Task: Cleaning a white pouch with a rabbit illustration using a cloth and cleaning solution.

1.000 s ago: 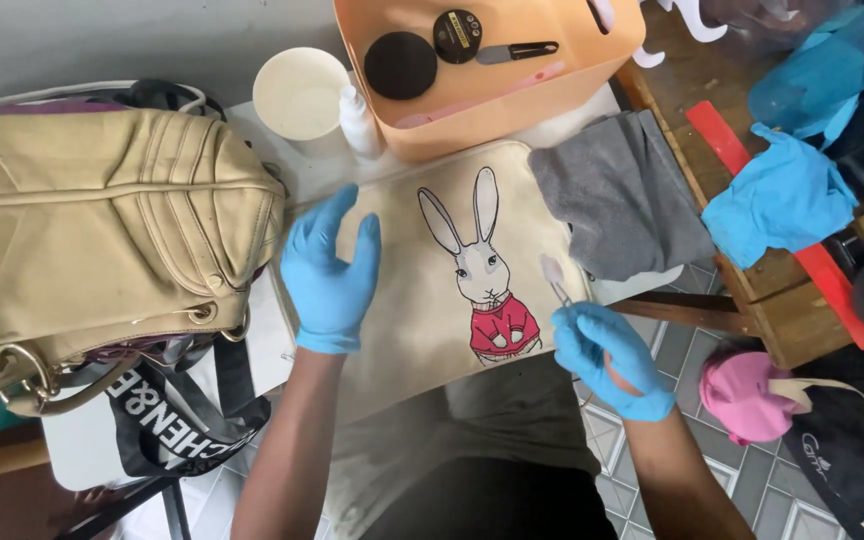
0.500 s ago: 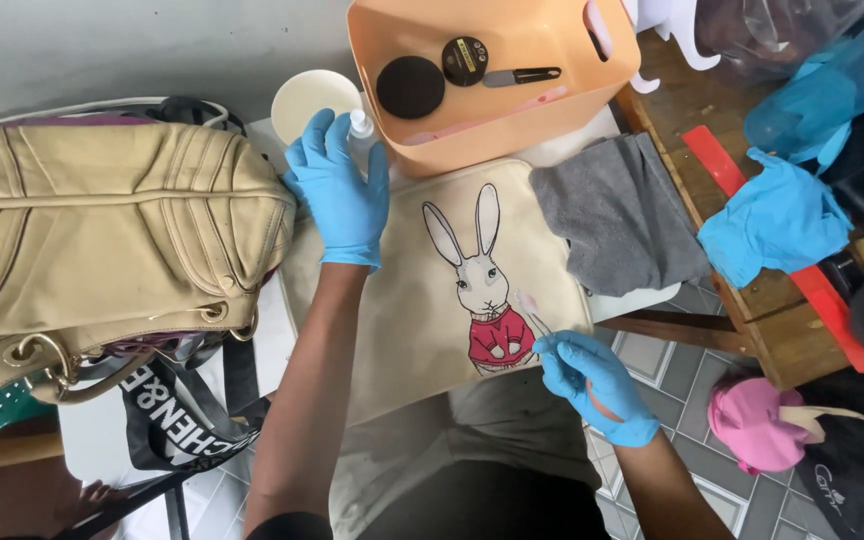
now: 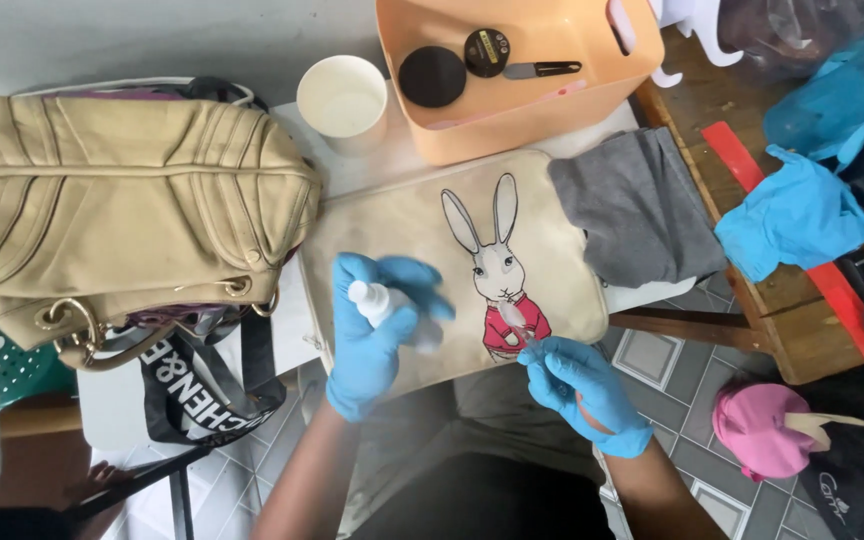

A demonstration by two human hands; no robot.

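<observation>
Left hand: the left hand [image 3: 377, 335], in a thin blue glove, is closed round a small white spray bottle [image 3: 384, 308]; the bottle's rounded cap points up and to the left, and its lower part is blurred.
Right hand: the right hand [image 3: 584, 392], gloved the same, pinches a small brush [image 3: 518, 322] between its fingertips; the handle is mostly hidden in the grip.
Pouch: a flat cream fabric pouch [image 3: 422, 225] with rounded corners lies on the white table [image 3: 372, 172], printed with a long-eared rabbit [image 3: 497, 268] in a red jacket.
Bottle to pouch: the bottle hangs over the pouch's lower left part, left of the rabbit.
Brush to pouch: the pale tip of the brush rests on the rabbit's red jacket, just above the pinching fingers.
Handbag: a soft tan leather handbag [image 3: 122, 210] with stitched panels and brass rings lies left of the pouch, touching its edge.
Cup: a white paper cup [image 3: 342, 100] stands upright beyond the pouch.
Bin: an orange plastic bin [image 3: 542, 110] at the far edge holds two round black tins [image 3: 432, 76] and a dark-handled tool [image 3: 542, 70].
Cloth: a folded grey cloth [image 3: 637, 205] lies just right of the pouch, touching its edge.
Spare glove: a crumpled blue glove [image 3: 792, 215] sits on the wooden bench [image 3: 782, 320] at the right.
</observation>
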